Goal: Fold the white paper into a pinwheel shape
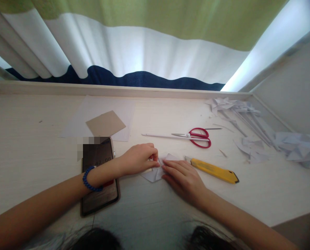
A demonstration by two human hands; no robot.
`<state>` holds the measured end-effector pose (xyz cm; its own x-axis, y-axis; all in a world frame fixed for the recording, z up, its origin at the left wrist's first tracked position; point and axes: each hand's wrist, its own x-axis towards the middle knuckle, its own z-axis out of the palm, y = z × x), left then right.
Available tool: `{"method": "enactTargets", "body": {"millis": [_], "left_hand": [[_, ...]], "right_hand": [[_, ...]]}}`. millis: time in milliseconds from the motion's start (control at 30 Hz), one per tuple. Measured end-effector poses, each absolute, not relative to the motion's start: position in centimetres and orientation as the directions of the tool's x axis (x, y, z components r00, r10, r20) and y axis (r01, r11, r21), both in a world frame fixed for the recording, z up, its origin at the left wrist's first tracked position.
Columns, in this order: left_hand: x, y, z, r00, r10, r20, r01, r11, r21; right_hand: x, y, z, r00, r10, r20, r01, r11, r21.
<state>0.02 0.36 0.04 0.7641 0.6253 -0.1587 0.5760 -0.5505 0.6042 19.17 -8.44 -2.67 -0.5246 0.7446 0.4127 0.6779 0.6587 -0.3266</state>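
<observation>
A small folded piece of white paper [155, 176] lies on the table between my hands. Thumb and fingers of my left hand [139, 158] are pinched together at its left part; the fingertips partly hide what they grip. My right hand [183, 175] rests with its fingers stretched flat on the paper's right side, holding nothing. Just right of that hand lies a yellow utility knife [212, 170], its blade end towards the paper. Beyond the hands are scissors [189, 134] with red handles and a thin white paper stick [162, 135], which crosses by their handles.
A phone [100, 201] lies under my left forearm. Behind it, a brown card square [105, 123] sits on a white sheet [74, 121]. Folded paper pinwheels [222, 104] with sticks lie at the right. A thin black rod [214, 128] is near the scissors. A raised ledge and curtain border the back.
</observation>
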Motion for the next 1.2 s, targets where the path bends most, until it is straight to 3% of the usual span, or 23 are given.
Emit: {"method": "enactTargets", "body": {"millis": [667, 1200], "left_hand": [[-0.01, 0.30, -0.08, 0.764, 0.626, -0.156, 0.575, -0.553, 0.602], [-0.06, 0.33, -0.06, 0.777, 0.613, -0.143, 0.560, -0.570, 0.601]], "right_hand": [[20.10, -7.98, -2.93, -0.613, 0.703, 0.360, 0.608, 0.711, -0.353], [19.91, -8.00, -3.01, -0.544, 0.752, 0.373, 0.615, 0.659, -0.432]]}}
